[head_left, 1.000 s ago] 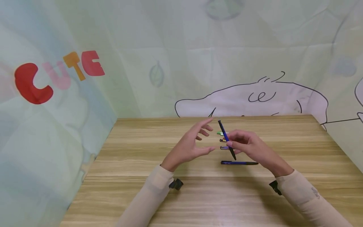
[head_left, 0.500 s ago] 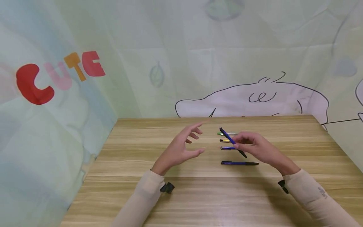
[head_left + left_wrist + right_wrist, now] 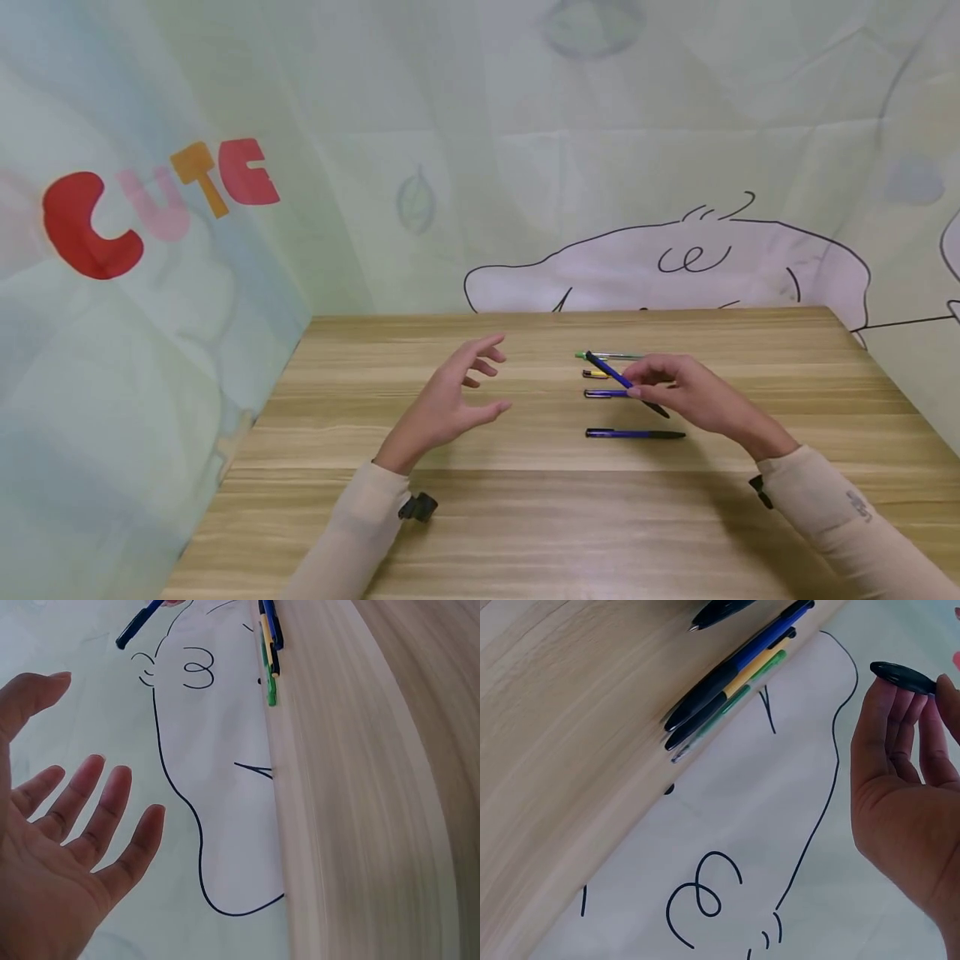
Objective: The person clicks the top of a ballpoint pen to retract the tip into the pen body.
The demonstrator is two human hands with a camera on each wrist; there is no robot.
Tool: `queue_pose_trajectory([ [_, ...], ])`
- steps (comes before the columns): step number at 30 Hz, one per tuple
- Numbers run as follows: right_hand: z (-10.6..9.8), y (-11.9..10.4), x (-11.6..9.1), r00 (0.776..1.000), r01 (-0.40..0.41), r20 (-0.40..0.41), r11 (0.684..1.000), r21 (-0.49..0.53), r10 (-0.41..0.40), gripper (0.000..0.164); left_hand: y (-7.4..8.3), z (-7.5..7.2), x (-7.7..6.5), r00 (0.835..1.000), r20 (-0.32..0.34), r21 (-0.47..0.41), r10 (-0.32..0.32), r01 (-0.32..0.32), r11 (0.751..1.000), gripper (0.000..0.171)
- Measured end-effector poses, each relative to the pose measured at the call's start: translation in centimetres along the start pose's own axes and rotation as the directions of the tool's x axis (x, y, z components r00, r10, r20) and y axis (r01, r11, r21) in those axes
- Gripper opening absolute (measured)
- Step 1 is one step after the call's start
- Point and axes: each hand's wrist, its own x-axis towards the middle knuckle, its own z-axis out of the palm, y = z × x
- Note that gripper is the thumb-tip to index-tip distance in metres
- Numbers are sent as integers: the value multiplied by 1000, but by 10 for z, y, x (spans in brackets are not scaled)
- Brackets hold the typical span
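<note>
Between thumb and fingers, my right hand (image 3: pixel 686 392) pinches a blue pen (image 3: pixel 615 375) with black ends, slanted above the table. In the right wrist view its black grip end (image 3: pixel 901 677) shows at the fingertips. Below it lie a green-ended clear pen (image 3: pixel 588 356), a yellow pen (image 3: pixel 596 374) and another blue pen (image 3: pixel 603 393), roughly parallel, each partly hidden by the hand or held pen in the head view. Nearer me lies a separate blue pen (image 3: pixel 633 433) with a black grip. My left hand (image 3: pixel 446 396) hovers left of the pens, fingers spread and holding nothing.
The wood-grain table (image 3: pixel 480 533) ends at a back edge against a printed cloth (image 3: pixel 360 208). Another cloth wall with coloured letters (image 3: pixel 90 225) stands along the left side.
My left hand has drawn away to the left and slightly nearer me. My right hand has moved right with the blue pen, which now tilts flatter. The pens on the table have stayed put.
</note>
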Motion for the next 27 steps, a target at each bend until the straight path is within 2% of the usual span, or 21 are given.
queue_pose_trajectory([
  [4, -1, 4, 0, 1000, -6, 15, 1000, -26, 6, 17, -4, -6, -7, 1000, -10, 11, -11, 11, 1000, 85],
  [11, 1, 16, 1, 997, 76, 16, 992, -102, -75, 13, -10, -17, -18, 999, -26, 11, -41, 42, 999, 86],
  [20, 3, 33, 2, 992, 129, 27, 976, -176, -126, 13, -16, -28, -28, 997, -47, 23, -61, 62, 998, 85],
  [27, 5, 41, 2, 991, 128, 65, 966, -226, -116, 15, -20, -34, -36, 994, -61, 38, -91, 94, 995, 85],
])
